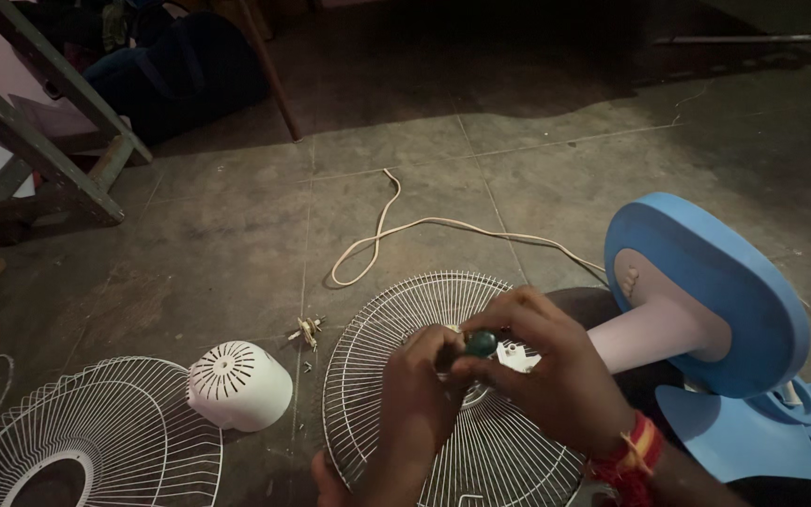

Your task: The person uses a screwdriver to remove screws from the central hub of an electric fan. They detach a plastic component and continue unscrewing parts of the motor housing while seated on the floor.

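Note:
Both my hands meet over a white wire fan grille (pixel 396 310) lying on the floor. My left hand (pixel 420 404) is closed around a dark tool handle with a green end (pixel 481 343). My right hand (pixel 546 371) curls over the same green end and a small white part (pixel 516 357) beneath it. A red and yellow thread band sits on my right wrist. The tool's tip is hidden by my fingers.
A blue fan base (pixel 715 282) on a pale stem (pixel 645 333) lies on its side at right, blue blades (pixel 753 437) below it. A white cord (pixel 405 230) loops across the tiles. At left lie a white motor cover (pixel 239 383), a second grille (pixel 96 432) and small screws (pixel 308 330).

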